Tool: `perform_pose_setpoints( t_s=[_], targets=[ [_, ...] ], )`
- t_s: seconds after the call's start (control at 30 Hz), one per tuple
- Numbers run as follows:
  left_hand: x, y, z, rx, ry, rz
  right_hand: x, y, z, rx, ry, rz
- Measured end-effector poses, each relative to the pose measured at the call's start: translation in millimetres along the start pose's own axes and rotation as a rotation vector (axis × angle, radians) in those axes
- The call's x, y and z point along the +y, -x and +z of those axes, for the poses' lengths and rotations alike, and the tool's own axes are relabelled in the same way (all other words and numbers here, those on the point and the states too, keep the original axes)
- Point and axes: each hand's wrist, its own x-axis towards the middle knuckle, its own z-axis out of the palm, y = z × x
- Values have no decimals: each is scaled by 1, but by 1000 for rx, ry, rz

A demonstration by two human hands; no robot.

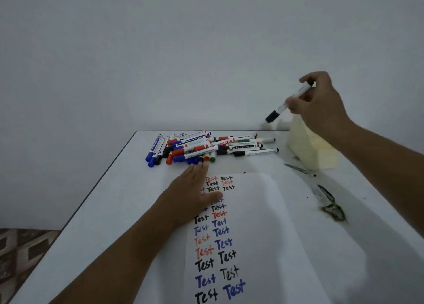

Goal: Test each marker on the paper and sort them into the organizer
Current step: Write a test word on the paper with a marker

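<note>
My right hand grips a capped black marker in the air, its cap pointing down-left above the pale yellow organizer at the table's back right. My left hand rests flat with straight fingers on the upper left of the white paper. The sheet is covered with "Test" written in black, red and blue. A pile of several markers with blue, red, black and green caps lies just beyond my left fingertips.
The white table has a dark left edge with patterned floor below it. Black ink smears and a burn-like stain mark the surface right of the paper. A plain wall stands behind.
</note>
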Motion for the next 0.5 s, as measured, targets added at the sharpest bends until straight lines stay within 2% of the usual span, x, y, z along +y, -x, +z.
perform_pose_setpoints(
  t_s=[0.2,0.5],
  targets=[
    [1,-5,-1,-62,-121,3,32,-49,-48,106,226,23],
    [5,-7,-4,-119,-181,5,67,-58,-43,-1,424,89]
  ],
)
